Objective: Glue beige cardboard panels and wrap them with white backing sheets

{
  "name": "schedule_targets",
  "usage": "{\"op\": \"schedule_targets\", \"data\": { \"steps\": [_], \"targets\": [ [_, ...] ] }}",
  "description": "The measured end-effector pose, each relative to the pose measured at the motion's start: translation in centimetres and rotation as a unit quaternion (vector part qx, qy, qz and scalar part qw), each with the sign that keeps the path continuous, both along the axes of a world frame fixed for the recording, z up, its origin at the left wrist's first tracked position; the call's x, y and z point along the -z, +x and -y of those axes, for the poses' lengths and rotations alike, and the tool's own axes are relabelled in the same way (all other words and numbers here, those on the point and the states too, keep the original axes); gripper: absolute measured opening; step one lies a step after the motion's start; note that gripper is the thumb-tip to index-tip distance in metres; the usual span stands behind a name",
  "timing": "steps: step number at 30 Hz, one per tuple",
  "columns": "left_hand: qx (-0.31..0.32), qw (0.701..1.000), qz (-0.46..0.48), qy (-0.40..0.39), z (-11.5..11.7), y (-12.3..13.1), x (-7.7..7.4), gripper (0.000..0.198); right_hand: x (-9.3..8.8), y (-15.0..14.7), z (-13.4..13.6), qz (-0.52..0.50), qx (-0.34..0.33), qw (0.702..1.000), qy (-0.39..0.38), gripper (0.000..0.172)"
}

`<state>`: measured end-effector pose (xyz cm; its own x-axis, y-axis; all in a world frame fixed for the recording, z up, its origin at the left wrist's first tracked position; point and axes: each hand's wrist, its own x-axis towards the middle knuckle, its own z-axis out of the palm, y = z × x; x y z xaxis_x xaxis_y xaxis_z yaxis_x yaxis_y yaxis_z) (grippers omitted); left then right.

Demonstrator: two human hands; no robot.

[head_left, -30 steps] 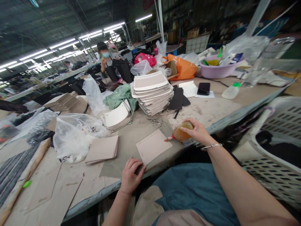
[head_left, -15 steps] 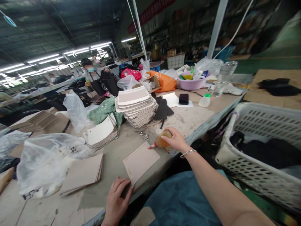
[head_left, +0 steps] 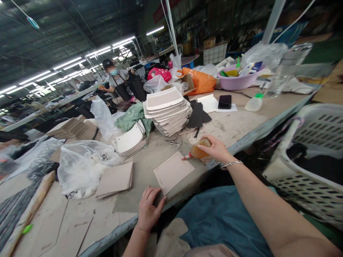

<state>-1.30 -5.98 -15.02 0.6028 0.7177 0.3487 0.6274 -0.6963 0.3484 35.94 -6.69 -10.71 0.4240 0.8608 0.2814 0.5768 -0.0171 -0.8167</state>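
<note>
My right hand (head_left: 214, 148) is closed around a glue bottle (head_left: 198, 149) of amber liquid, tilted so its red nozzle points down at the right edge of a beige board (head_left: 173, 172). The board lies flat near the table's front edge. At its lower left corner rests my left hand (head_left: 152, 206), fingers apart and holding nothing, the fingertips by the board's edge. A pile of similar boards (head_left: 115, 177) is to the left. Scissors (head_left: 175, 143) lie just behind the board.
Behind stand a tall stack of pale panels (head_left: 167, 110) and a smaller curved stack (head_left: 131, 139). A plastic bag (head_left: 83, 167) lies left. A phone (head_left: 224, 102), a small bottle (head_left: 254, 102) and a purple basin (head_left: 233, 82) are farther back. A white basket (head_left: 308, 167) stands right. Another person (head_left: 115, 76) is at the back.
The view has swung left, so everything sits farther right in the picture. My right hand still holds the glue bottle over the board's right edge; my left hand stays at its near corner.
</note>
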Motion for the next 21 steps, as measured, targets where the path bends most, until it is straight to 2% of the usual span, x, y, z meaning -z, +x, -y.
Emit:
{"op": "schedule_targets", "data": {
  "steps": [2,5,8,9,11,13,14,18,21],
  "targets": [
    [-0.006,1.0,-0.018,-0.018,0.0,0.2,-0.5,0.037,0.0,0.6,0.5,-0.011,-0.018,0.999,-0.024,0.034],
    [-0.02,0.996,-0.075,-0.046,-0.5,1.2,-1.7,0.065,0.0,1.8,1.8,-0.061,-0.054,0.994,-0.066,0.033],
    [-0.042,0.985,-0.155,-0.071,-2.1,3.1,-2.7,0.092,-0.4,2.1,2.5,-0.217,-0.058,0.974,-0.04,0.037],
    [-0.05,0.978,-0.186,-0.084,-2.8,3.9,-2.9,0.099,-0.5,1.9,2.4,-0.297,-0.061,0.953,-0.016,0.039],
    [-0.057,0.959,-0.25,-0.118,-4.4,5.5,-3.3,0.11,-0.9,1.3,2.0,-0.452,-0.079,0.888,0.037,0.042],
    [-0.048,0.941,-0.303,-0.146,-5.7,7.0,-3.6,0.117,-1.1,0.6,1.4,-0.549,-0.091,0.827,0.078,0.042],
    [-0.039,0.933,-0.322,-0.154,-6.3,7.7,-3.8,0.119,-1.1,0.3,1.2,-0.577,-0.096,0.806,0.089,0.042],
    [-0.029,0.915,-0.372,-0.154,-7.0,9.2,-4.8,0.123,-0.9,-0.7,0.8,-0.627,-0.119,0.764,0.099,0.041],
    [-0.032,0.915,-0.37,-0.157,-6.7,9.5,-5.4,0.122,-0.8,-1.2,1.1,-0.652,-0.118,0.74,0.114,0.042]
  ]
}}
